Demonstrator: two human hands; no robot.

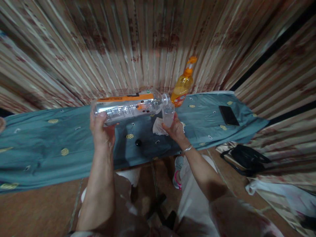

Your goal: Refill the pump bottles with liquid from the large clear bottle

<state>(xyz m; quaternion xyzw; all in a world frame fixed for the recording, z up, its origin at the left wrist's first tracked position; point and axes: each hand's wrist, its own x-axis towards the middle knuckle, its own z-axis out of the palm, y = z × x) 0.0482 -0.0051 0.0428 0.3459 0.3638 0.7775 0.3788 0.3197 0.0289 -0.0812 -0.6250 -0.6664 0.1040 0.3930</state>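
My left hand (102, 126) is closed round the base of a large clear plastic bottle (128, 107) with an orange and silver label. The bottle lies almost level, its mouth pointing right. In my right hand (175, 128) is a small translucent cup (168, 114), held at the bottle's mouth. Whether liquid runs between them I cannot tell. Beneath the cup a crumpled pale cloth (159, 127) lies on the table. A small black cap (138, 142) rests on the tablecloth below the bottle. Behind the cup stands a pump bottle (182, 87) of yellow liquid with an orange top.
A teal patterned tablecloth (79, 138) covers the narrow table. Toward its right end lies a dark phone (228, 115). Pleated curtains (128, 42) hang close behind. A black bag (248, 156) sits at the lower right, and part of a hand (2, 125) shows at the left edge.
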